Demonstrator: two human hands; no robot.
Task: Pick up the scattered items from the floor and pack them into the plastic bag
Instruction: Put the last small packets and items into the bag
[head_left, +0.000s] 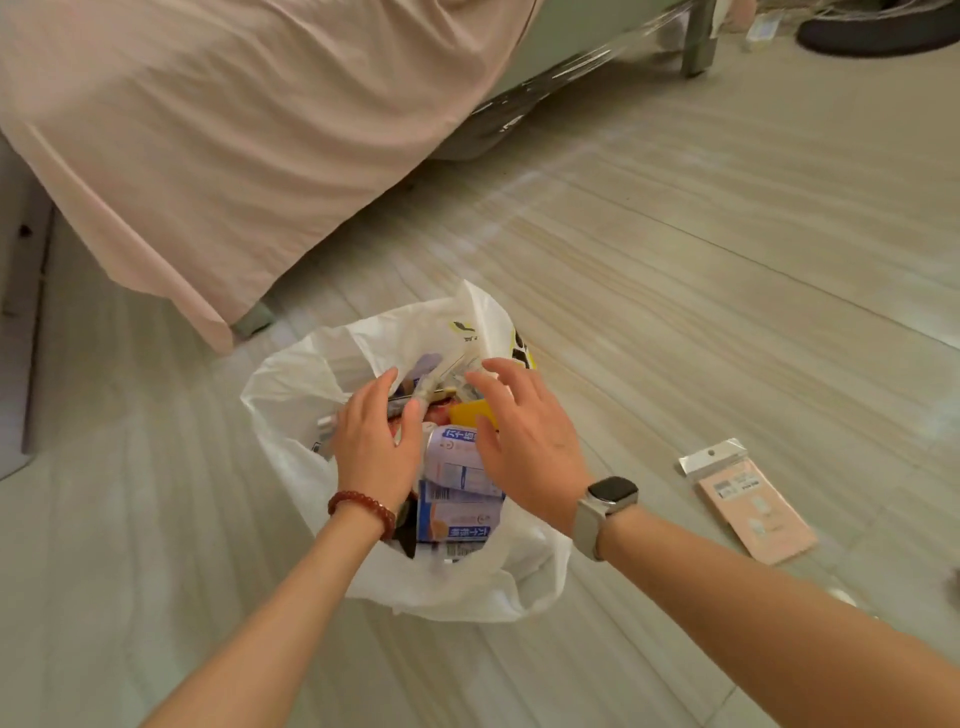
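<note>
A white plastic bag (291, 395) lies open on the floor. It holds blue-and-white boxes (457, 514), a yellow item (467, 413) and several other small things. My left hand (374, 447), with a red bead bracelet, is inside the bag's mouth, its thumb and fingers pinching a thin clear-wrapped item (434, 387). Just to the right, my right hand (524, 441), with a watch on the wrist, hovers over the bag with fingers spread and nothing in it. A pink flat packet (748, 506) in clear wrap lies on the floor to the right of the bag.
A bed with a pink sheet (208, 130) hanging down fills the upper left, its leg (254, 318) just behind the bag. A second bed leg (698, 41) and a dark round base (878, 31) stand at the top right. Pale wood-look flooring (727, 234) spreads around.
</note>
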